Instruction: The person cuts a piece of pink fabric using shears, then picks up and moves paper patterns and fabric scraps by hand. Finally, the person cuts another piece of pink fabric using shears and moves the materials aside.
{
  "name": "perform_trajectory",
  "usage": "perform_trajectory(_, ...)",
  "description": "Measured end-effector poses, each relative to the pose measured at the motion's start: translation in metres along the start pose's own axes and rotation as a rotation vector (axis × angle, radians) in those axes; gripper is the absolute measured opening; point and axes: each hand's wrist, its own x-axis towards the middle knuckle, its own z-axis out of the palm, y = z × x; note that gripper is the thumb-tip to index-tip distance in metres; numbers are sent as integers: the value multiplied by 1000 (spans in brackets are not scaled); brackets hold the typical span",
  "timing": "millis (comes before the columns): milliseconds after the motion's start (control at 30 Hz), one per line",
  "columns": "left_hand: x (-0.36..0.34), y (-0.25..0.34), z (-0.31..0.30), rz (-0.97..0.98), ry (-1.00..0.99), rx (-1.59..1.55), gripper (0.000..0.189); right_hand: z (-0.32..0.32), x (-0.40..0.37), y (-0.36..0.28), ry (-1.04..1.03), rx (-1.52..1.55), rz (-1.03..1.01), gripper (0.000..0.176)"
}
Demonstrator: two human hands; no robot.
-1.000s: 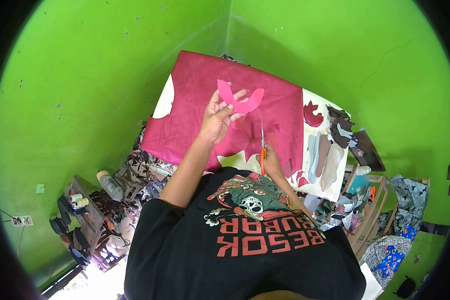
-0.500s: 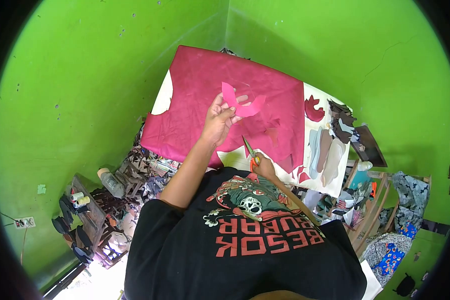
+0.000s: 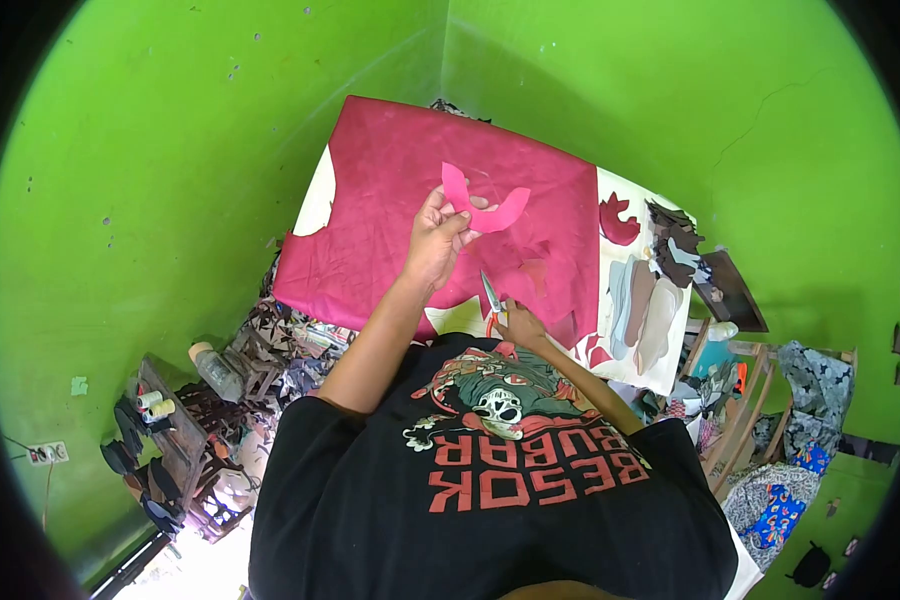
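Observation:
My left hand (image 3: 436, 245) is raised above the work table, its thumb and fingers pinching a U-shaped pink piece (image 3: 502, 214) near its left side. Some fingertips show behind the piece. Lower and to the right, my right hand (image 3: 521, 323) is wrapped round the orange handles of a pair of scissors (image 3: 491, 290), whose blades point up and away from me. Under both hands spreads a large crimson sheet (image 3: 390, 200), leather-like, with cut-out edges at its left and front. Small crimson offcuts (image 3: 595, 350) lie near its front right corner.
On the table's pale right part (image 3: 625, 373) are a dark red cut piece (image 3: 619, 220), long grey, brown and beige shapes (image 3: 658, 312) and dark scraps (image 3: 673, 240). A wooden rack (image 3: 745, 410) stands right; scraps (image 3: 280, 335) heap at left. Green walls (image 3: 620, 80) close the corner.
The pink piece has turned slightly in my left hand, and fewer of my fingers show past it. My right hand and the scissors have turned a little. The whole view has shifted slightly.

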Motion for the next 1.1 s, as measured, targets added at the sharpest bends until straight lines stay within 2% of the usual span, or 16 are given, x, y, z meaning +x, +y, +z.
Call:
perform_trajectory(133, 14, -42, -9, -47, 54, 49, 43, -8, 5, 2, 40, 178, 77, 63)
perform_trajectory(200, 19, -79, -25, -159, 119, 227, 44, -23, 11, -2, -130, 1011, 345, 56)
perform_trajectory(233, 20, -100, -34, -180, 104, 225, 44, -39, 3, -12, -118, 1020, 368, 56)
perform_trajectory(300, 13, -140, -43, -409, 121, 196, 47, -74, -17, -34, -135, 1765, 396, 55)
perform_trajectory(333, 4, -153, -40, -480, 135, 241, 42, -69, -17, -25, -111, 1779, 423, 55)
perform_trajectory(400, -4, -182, -40, -483, 126, 222, 42, -55, -15, -14, 49, 1570, 292, 51)
perform_trajectory(467, -10, -193, -36, -388, 160, 316, 42, -49, -17, -10, 99, 1649, 379, 50)
perform_trajectory(500, -10, -194, -36, -419, 145, 328, 42, -46, -22, -8, 138, 1703, 444, 48)
perform_trajectory(533, -9, -196, -37, -387, 148, 353, 42, -42, -27, -8, 259, 1775, 514, 45)
perform_trajectory(567, -5, -197, -38, -348, 152, 376, 42, -43, -31, -5, 276, 1788, 532, 45)
perform_trajectory(633, -2, -199, -44, -396, 122, 372, 42, -50, -39, -4, 159, 1836, 411, 44)
perform_trajectory(767, -1, -205, -31, -518, 42, 362, 37, -56, -48, -3, 264, 1792, 501, 25)
perform_trajectory(800, -4, -206, -23, -545, 40, 327, 34, -48, -45, 4, 371, 1832, 495, 19)
perform_trajectory(933, -8, -243, -32, -639, 29, 260, 22, -38, -35, 31, 479, 1904, 560, 11)
perform_trajectory(1033, 0, -251, -33, -764, 0, 459, 27, -41, -39, 52, 477, 1828, 573, 13)
perform_trajectory(1100, 5, -251, -31, -734, -63, 575, 31, -44, -41, 68, 493, 1856, 582, 14)
